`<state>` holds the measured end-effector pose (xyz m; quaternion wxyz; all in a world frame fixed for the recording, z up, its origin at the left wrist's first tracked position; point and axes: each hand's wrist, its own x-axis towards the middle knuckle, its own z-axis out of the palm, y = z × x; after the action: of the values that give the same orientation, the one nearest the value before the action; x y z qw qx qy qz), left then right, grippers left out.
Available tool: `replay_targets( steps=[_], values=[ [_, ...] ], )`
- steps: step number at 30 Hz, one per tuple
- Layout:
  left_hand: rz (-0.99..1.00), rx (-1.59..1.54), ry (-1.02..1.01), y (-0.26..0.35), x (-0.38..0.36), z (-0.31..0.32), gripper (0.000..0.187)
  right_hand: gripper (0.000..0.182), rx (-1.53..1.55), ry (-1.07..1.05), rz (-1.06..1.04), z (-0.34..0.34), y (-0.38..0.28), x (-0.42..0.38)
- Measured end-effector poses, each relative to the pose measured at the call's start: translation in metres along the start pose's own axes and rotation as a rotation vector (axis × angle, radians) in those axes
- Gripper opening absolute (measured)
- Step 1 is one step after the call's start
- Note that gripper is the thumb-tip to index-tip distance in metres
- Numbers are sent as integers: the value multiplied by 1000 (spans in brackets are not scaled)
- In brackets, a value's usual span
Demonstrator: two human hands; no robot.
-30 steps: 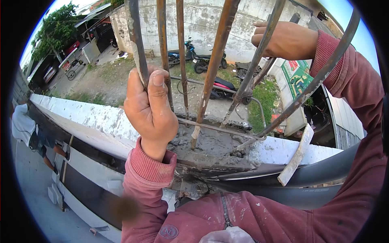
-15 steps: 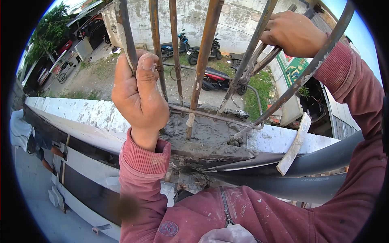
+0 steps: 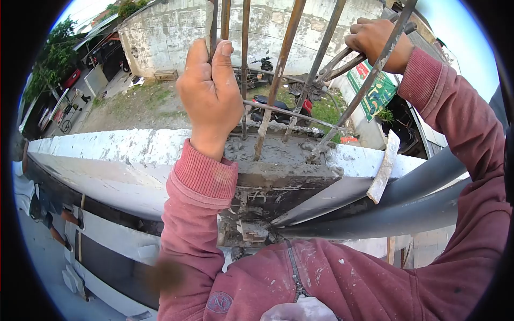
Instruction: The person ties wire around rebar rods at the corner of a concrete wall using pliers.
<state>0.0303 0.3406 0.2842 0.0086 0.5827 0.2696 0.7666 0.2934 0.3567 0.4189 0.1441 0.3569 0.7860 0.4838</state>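
Observation:
My left hand [image 3: 210, 96] is closed around an upright steel rebar [image 3: 212, 20] at the left of a cluster, thumb and fingers wrapped about it. At the upper right my right hand [image 3: 379, 45] grips the dark handles of what looks like a pair of pincers [image 3: 338, 66]. The pincers' head is among the bars, close to a wire tie that I cannot make out clearly. A thin steel stirrup [image 3: 292, 113] rings the bars below my hands. Several rebars [image 3: 278, 72] rise out of rough wet-looking concrete [image 3: 284, 151].
A white-topped wall [image 3: 112, 147] runs left from the concrete. A loose strip of wood [image 3: 384, 167] leans at the right, by large grey pipes [image 3: 375, 214]. Another person [image 3: 40, 200] is below at the left. Motorbikes [image 3: 267, 104] stand in the yard beyond.
My view has shifted, so the wall and bars sit differently. My left hand appears farther right and still holds its rebar. The right hand remains on the pincers, seen slightly lower.

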Motion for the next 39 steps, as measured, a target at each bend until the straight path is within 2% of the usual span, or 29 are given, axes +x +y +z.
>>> replay_targets(
  steps=[2, 3, 9, 10, 11, 14, 15, 18, 20, 21, 22, 24, 27, 28, 30, 31, 33, 35, 38, 39],
  values=[
    [-40, -29, -23, 2, 0, -1, 20, 4, 30, 19, 69, -1, -5, -4],
    [-15, -16, -30, 1, 0, -2, 20, 3, 0, -49, 89, -6, -7, -5],
    [-97, -94, -82, -1, -1, -5, 23, 11, 19, -48, 233, -7, -17, -19],
    [-72, -88, -79, -1, -1, -5, 23, 14, 12, -31, 236, -4, -19, -22],
    [-49, -81, -74, -2, 0, -5, 23, 7, 21, -23, 309, -4, -26, -25],
    [-7, -78, -72, -1, 1, -5, 23, 6, 16, -37, 378, -7, -35, -37],
    [8, -80, -69, -2, 2, -4, 23, 20, 72, 55, 361, -12, -37, -40],
    [-32, -82, -91, -2, 1, -5, 24, 17, 157, 152, 441, -7, -56, -62],
    [-43, -77, -91, 2, 0, -6, 22, 12, 633, -175, 820, -3, -90, -89],
    [-48, -72, -85, 4, 1, -6, 21, 7, 701, -62, 928, 27, -116, -122],
    [-42, -82, -51, 5, 4, -5, 20, 7, 596, -263, 951, 20, -129, -144],
    [-35, -94, -32, 10, 1, -2, 18, 12, 584, -596, 943, 16, -131, -172],
    [-115, -133, -58, 6, -2, -2, 20, 8, 574, -341, 1124, 5, -120, -170],
    [-131, -138, -55, 5, -3, 0, 21, 5, 593, -137, 1090, 3, -113, -167],
    [-174, -158, -65, 11, -2, 1, 21, 6, 595, -40, 950, 7, -91, -156],
    [-197, -162, -70, 12, -2, -1, 21, 7, 496, 39, 864, 12, -84, -147],
    [-143, -134, -71, 8, -3, 0, 20, 6, 378, 106, 698, 21, -71, -125],
    [-154, -129, -80, 10, -2, -1, 19, 4, 273, -46, 565, 14, -61, -97],
    [-141, -121, -60, 11, -2, 0, 19, 6, 238, -30, 414, 8, -54, -71],
    [-144, -128, -65, 10, -2, -1, 19, 6, 284, -121, 426, -1, -55, -64]
  ],
)
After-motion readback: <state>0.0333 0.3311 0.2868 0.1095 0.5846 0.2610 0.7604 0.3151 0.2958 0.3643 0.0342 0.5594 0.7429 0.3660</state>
